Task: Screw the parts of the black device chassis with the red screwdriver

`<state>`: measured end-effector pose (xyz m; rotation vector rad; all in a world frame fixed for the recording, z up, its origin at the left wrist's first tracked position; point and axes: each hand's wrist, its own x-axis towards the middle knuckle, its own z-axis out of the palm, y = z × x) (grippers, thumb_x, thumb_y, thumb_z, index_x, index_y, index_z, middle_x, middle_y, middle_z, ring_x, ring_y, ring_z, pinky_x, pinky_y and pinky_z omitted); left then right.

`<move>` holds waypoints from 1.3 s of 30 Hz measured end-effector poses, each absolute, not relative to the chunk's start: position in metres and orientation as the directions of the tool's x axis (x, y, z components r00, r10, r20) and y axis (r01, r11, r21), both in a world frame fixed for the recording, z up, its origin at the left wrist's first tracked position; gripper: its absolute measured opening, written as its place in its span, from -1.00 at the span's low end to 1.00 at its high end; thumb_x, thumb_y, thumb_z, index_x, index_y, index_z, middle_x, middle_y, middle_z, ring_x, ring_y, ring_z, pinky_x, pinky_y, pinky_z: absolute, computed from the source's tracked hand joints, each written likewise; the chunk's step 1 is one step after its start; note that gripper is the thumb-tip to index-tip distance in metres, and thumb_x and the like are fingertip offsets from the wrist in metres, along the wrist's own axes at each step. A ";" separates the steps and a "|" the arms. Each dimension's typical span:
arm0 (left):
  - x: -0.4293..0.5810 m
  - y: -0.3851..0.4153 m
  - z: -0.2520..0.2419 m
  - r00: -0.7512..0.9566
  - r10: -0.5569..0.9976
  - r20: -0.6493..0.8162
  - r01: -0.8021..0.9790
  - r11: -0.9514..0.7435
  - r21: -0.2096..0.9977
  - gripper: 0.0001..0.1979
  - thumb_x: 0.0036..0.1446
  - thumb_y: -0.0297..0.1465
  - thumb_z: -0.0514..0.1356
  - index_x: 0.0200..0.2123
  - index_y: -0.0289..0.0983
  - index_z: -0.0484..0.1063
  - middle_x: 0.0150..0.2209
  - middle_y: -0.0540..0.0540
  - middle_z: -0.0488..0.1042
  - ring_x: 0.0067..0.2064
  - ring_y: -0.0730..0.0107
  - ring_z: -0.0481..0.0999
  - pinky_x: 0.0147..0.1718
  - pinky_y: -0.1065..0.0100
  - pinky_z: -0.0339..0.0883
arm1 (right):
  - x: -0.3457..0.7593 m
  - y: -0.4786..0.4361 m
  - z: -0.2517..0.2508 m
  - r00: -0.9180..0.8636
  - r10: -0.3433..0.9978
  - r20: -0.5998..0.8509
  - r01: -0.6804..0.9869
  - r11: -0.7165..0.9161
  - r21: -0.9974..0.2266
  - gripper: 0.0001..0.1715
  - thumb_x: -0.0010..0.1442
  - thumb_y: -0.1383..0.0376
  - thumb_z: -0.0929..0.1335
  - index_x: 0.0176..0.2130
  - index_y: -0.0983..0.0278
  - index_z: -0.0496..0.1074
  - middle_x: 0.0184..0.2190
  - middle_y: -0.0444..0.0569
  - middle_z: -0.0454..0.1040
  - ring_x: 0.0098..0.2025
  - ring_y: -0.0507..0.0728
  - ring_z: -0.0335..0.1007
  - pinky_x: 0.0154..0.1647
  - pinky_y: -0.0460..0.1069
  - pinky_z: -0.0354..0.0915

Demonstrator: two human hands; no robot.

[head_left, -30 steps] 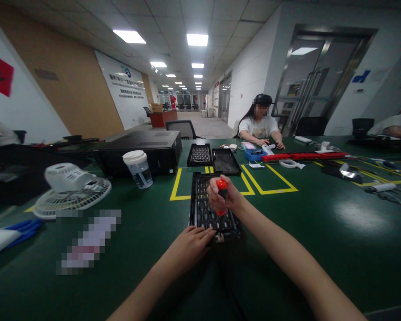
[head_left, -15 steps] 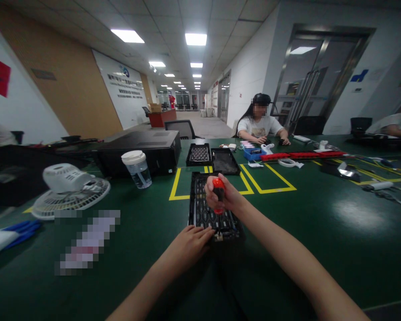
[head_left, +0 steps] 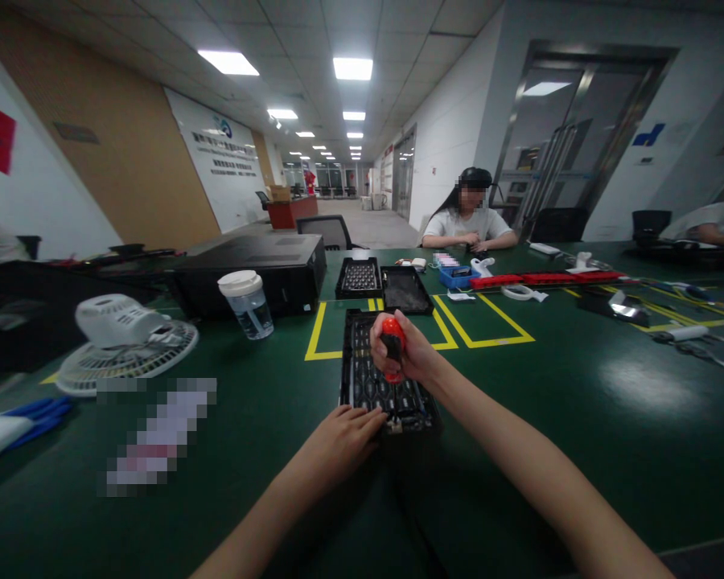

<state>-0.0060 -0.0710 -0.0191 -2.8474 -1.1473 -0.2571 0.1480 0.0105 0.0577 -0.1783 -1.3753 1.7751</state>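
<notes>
A black rectangular case [head_left: 362, 394] with rows of dark oval shapes inside lies lengthwise before me on the green table. My right hand [head_left: 403, 347] is wrapped round the red and black handle of a screwdriver [head_left: 392, 346], held upright over the near part of the case. The screwdriver's tip is too dark to make out clearly. My left hand [head_left: 351, 434] rests with its fingers stretched out on the near left corner of the case. Just beyond stand a black tray with round cells [head_left: 362, 277] and an empty-looking black tray [head_left: 406, 290].
To the left are a clear cup with a white lid [head_left: 246, 304], a white fan [head_left: 126, 346], blue and white gloves [head_left: 18, 430] and a large black box [head_left: 253, 269]. A blue bin [head_left: 457, 277] and a red strip [head_left: 549, 279] lie ahead right. Across sits a person [head_left: 471, 221].
The screwdriver handle has turned slightly in my right hand, which stays in place. My left hand has not moved. The person across has brought their hands together.
</notes>
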 end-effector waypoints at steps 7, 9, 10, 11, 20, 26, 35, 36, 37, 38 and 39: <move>-0.006 -0.071 -0.019 0.707 0.687 0.166 0.696 -0.718 0.011 -0.55 0.13 -0.43 0.10 0.10 -0.21 0.16 0.08 -0.11 0.35 0.02 0.24 0.40 -0.02 0.18 0.23 | 0.146 0.005 0.058 -0.563 0.745 0.359 -0.522 0.017 -0.853 -0.49 0.13 -0.11 0.17 -0.40 0.29 0.27 -0.65 -0.25 0.26 -0.78 -0.11 0.05 -0.78 -0.18 0.00; -0.006 -0.071 -0.019 0.709 0.686 0.164 0.694 -0.720 0.014 -0.55 0.13 -0.43 0.10 0.11 -0.21 0.16 0.08 -0.11 0.36 0.02 0.24 0.40 -0.02 0.17 0.23 | 0.146 0.005 0.057 -0.539 0.753 0.377 -0.539 0.036 -0.842 -0.53 0.14 -0.07 0.19 -0.39 0.29 0.28 -0.63 -0.24 0.28 -0.77 -0.11 0.07 -0.78 -0.19 0.01; -0.006 -0.071 -0.019 0.709 0.686 0.163 0.693 -0.721 0.016 -0.56 0.13 -0.43 0.09 0.10 -0.21 0.16 0.07 -0.10 0.36 0.01 0.25 0.40 -0.02 0.17 0.23 | 0.146 0.005 0.056 -0.527 0.755 0.390 -0.549 0.048 -0.834 -0.56 0.14 -0.04 0.20 -0.38 0.29 0.29 -0.62 -0.23 0.29 -0.77 -0.11 0.08 -0.78 -0.19 0.01; -0.006 -0.070 -0.019 0.710 0.686 0.162 0.693 -0.721 0.017 -0.56 0.13 -0.44 0.09 0.10 -0.21 0.16 0.07 -0.09 0.37 0.01 0.25 0.40 -0.02 0.17 0.23 | 0.146 0.005 0.056 -0.515 0.756 0.403 -0.559 0.060 -0.827 -0.57 0.15 -0.02 0.21 -0.38 0.29 0.30 -0.62 -0.22 0.29 -0.76 -0.11 0.09 -0.78 -0.19 0.01; -0.006 -0.070 -0.021 0.709 0.686 0.161 0.694 -0.720 0.007 -0.57 0.15 -0.42 0.07 0.10 -0.21 0.15 0.08 -0.08 0.35 0.01 0.25 0.40 -0.02 0.16 0.24 | 0.147 0.001 0.056 -0.388 0.811 0.438 -0.573 0.160 -0.804 -0.67 0.19 0.08 0.20 -0.38 0.28 0.31 -0.58 -0.20 0.31 -0.74 -0.11 0.12 -0.77 -0.19 0.04; -0.006 -0.071 -0.021 0.709 0.687 0.159 0.695 -0.719 0.003 -0.55 0.13 -0.45 0.08 0.11 -0.22 0.15 0.09 -0.08 0.35 0.01 0.26 0.40 -0.02 0.17 0.23 | 0.147 -0.001 0.057 -0.311 0.858 0.409 -0.553 0.187 -0.812 -0.67 0.18 0.07 0.21 -0.37 0.29 0.29 -0.57 -0.20 0.33 -0.74 -0.11 0.13 -0.77 -0.19 0.07; -0.006 -0.070 -0.022 0.713 0.680 0.173 0.688 -0.726 0.016 -0.57 0.13 -0.44 0.08 0.10 -0.22 0.17 0.08 -0.08 0.35 0.00 0.29 0.41 -0.01 0.19 0.23 | 0.148 -0.006 0.058 -0.141 0.897 0.420 -0.537 0.287 -0.794 -0.71 0.19 0.09 0.22 -0.37 0.27 0.25 -0.55 -0.21 0.32 -0.74 -0.11 0.14 -0.79 -0.21 0.06; -0.006 -0.070 -0.022 0.712 0.681 0.174 0.689 -0.724 0.016 -0.57 0.13 -0.44 0.08 0.10 -0.22 0.17 0.08 -0.08 0.36 0.00 0.29 0.41 -0.01 0.19 0.23 | 0.149 -0.007 0.058 -0.130 0.901 0.413 -0.532 0.288 -0.796 -0.71 0.18 0.08 0.23 -0.37 0.27 0.24 -0.54 -0.21 0.32 -0.74 -0.11 0.14 -0.81 -0.21 0.04; -0.006 -0.070 -0.022 0.712 0.681 0.173 0.689 -0.724 0.015 -0.57 0.13 -0.44 0.07 0.09 -0.22 0.17 0.08 -0.08 0.36 -0.01 0.30 0.41 -0.02 0.19 0.24 | 0.149 -0.009 0.058 -0.121 0.907 0.403 -0.528 0.285 -0.800 -0.71 0.18 0.08 0.23 -0.37 0.26 0.22 -0.54 -0.22 0.32 -0.74 -0.11 0.14 -0.83 -0.22 0.00; -0.006 -0.070 -0.022 0.712 0.681 0.173 0.690 -0.724 0.013 -0.58 0.14 -0.44 0.07 0.09 -0.22 0.17 0.08 -0.08 0.36 -0.01 0.30 0.41 -0.02 0.19 0.24 | 0.149 -0.010 0.058 -0.112 0.913 0.391 -0.525 0.280 -0.803 -0.70 0.17 0.07 0.24 -0.37 0.25 0.21 -0.53 -0.22 0.31 -0.74 -0.11 0.14 -0.86 -0.22 -0.04; -0.006 -0.070 -0.021 0.712 0.681 0.171 0.689 -0.724 0.012 -0.58 0.14 -0.44 0.07 0.09 -0.22 0.18 0.07 -0.08 0.36 -0.01 0.30 0.42 -0.02 0.19 0.24 | 0.149 -0.011 0.059 -0.103 0.919 0.381 -0.522 0.276 -0.807 -0.71 0.17 0.06 0.24 -0.37 0.24 0.20 -0.53 -0.23 0.31 -0.73 -0.10 0.13 -0.87 -0.23 -0.07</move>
